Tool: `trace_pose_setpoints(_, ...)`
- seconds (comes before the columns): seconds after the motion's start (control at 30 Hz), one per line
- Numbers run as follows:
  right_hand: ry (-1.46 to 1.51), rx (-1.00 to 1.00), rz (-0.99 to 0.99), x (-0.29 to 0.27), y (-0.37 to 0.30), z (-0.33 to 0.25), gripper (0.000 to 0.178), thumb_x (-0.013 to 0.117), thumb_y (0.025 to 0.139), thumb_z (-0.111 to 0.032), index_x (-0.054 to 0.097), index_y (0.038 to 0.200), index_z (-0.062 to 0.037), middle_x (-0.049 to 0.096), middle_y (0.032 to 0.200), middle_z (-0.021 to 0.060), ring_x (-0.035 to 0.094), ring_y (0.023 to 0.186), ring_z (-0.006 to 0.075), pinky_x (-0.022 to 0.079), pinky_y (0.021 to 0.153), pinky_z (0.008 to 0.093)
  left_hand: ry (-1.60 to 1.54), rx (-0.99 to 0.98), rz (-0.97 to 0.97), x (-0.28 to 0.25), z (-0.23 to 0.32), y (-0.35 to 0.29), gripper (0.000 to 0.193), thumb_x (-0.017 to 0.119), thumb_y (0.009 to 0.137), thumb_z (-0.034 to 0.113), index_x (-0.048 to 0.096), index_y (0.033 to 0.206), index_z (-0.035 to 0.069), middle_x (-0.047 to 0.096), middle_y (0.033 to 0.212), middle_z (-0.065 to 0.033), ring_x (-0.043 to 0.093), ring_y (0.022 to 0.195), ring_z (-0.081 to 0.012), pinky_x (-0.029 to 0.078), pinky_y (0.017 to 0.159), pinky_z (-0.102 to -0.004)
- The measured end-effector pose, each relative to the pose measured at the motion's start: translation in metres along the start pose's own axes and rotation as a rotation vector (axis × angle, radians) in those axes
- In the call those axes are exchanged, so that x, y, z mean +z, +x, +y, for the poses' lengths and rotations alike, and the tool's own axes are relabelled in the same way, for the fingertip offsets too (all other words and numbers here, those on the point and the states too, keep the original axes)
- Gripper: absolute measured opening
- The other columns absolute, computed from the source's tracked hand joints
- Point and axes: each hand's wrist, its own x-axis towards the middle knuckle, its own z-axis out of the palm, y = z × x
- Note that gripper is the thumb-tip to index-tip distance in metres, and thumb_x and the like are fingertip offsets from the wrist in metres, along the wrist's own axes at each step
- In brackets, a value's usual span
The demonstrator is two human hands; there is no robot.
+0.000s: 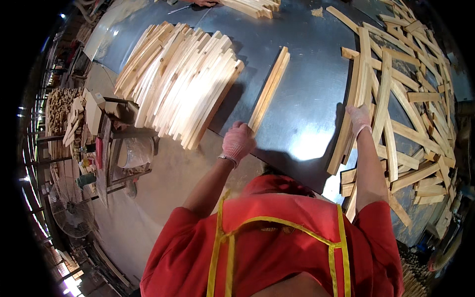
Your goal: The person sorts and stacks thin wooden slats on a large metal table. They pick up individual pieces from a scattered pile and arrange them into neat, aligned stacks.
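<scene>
My left hand (238, 142), in a pale pinkish knit glove, is closed around the near end of a narrow wooden strip (270, 91). This piece lies on the metal tabletop and points away from me; a line along it suggests two strips side by side, though I cannot tell for certain. Over on the right, my right hand (359, 119), gloved too, grips a long wooden strip (364, 74) at the edge of a loose heap (410, 131). Its fingertips are partly hidden. Left of my left hand lies a row of strips (185, 84) packed side by side.
The grey metal table (309, 94) spans the front. At its far side are a small stack of strips (252, 6) and another person's hand (203, 2). To the left stand a wooden frame (121, 148) and a caged fan (71, 207). Sawdust covers the floor (173, 171).
</scene>
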Motion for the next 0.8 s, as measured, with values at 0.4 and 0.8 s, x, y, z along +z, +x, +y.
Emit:
trace_pose_setpoints(0.4,0.458,-0.043,-0.215,0.137,-0.099,0.001,0.055,0.083,0.084,-0.016,0.057,0.128,0.0052,0.071,0.107,0.0167,0.066,0.096,0.0269,0.056,0.086,0.0418,-0.530,-0.062,-0.277,-0.014,0.023,0.013,0.103,0.079,0.082,0.024,0.024,0.167,0.005,0.055,0.151,-0.0282,0.056,0.140,-0.0389,0.045,0.116,-0.0376)
trace_pose_setpoints(0.8,-0.155,-0.014,-0.142,0.194,-0.203,-0.089,0.100,0.076,0.082,-0.040,0.031,0.158,0.0046,0.052,0.145,0.0354,0.055,0.134,0.0474,0.047,0.114,0.0454,-0.598,0.189,-0.292,-0.033,-0.053,-0.004,0.079,0.075,0.088,0.034,0.043,0.156,0.008,0.066,0.138,-0.0171,0.064,0.124,-0.0414,0.049,0.111,-0.0446)
